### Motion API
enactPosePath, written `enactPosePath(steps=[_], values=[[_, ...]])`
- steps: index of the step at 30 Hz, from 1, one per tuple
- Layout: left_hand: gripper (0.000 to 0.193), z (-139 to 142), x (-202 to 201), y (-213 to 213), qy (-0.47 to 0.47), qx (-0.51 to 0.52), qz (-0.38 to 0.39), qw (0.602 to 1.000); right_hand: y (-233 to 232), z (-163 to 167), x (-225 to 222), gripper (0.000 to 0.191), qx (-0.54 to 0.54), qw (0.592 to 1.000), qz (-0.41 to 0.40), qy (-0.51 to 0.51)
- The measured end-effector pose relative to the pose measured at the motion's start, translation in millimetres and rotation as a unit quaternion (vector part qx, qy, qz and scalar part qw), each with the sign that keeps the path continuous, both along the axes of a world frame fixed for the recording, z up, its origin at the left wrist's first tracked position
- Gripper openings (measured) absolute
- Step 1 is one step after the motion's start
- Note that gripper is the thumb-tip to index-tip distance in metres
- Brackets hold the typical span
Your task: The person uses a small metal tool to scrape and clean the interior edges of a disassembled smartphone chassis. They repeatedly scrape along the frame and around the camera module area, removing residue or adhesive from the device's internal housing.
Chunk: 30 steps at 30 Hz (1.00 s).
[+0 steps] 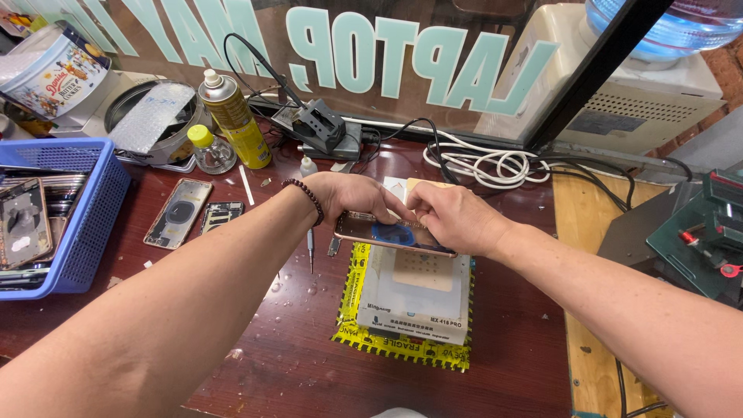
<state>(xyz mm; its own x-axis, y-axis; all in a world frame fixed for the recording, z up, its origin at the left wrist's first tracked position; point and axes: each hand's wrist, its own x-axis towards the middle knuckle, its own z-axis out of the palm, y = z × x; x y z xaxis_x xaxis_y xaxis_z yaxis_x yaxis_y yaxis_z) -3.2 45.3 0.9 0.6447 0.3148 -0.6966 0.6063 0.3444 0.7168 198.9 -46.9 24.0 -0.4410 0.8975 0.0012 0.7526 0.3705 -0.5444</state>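
Observation:
Both my hands hold a smartphone (391, 234) with a shiny back, level above a white box-shaped device (414, 298) that lies on a yellow and black packet (352, 298). My left hand (352, 195), with a dark bead bracelet (303, 197) on the wrist, grips the phone's left and far edge. My right hand (453, 217) grips its right end, fingers curled over the top edge. A thin screwdriver-like tool (311, 249) lies on the dark red table (271, 340) under my left forearm.
A blue basket (93, 224) with phone parts stands at the left. Two opened phone housings (179, 212) lie beside it. At the back are a yellow spray can (232, 116), a small clear bottle (209, 149), a round tin (155, 124), a black holder (319, 125) and coiled white cable (487, 164). A green mat (700, 240) is at right.

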Motion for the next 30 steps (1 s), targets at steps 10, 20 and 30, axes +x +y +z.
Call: enactPosePath(steps=[10,20,30], values=[[0.039,-7.0,-0.2,0.7,0.002,0.014,-0.012,1.0,1.1,-4.5,5.3,0.017,-0.006,0.999,-0.04,0.018],[0.041,-6.9,-2.2,0.8,-0.013,-0.013,0.0,1.0,-0.6,3.0,5.2,0.02,-0.041,0.997,-0.07,-0.014],[0.038,-5.9,-2.2,-0.4,-0.029,-0.054,0.02,0.998,7.0,-8.7,20.4,0.023,-0.044,0.996,-0.059,0.043]])
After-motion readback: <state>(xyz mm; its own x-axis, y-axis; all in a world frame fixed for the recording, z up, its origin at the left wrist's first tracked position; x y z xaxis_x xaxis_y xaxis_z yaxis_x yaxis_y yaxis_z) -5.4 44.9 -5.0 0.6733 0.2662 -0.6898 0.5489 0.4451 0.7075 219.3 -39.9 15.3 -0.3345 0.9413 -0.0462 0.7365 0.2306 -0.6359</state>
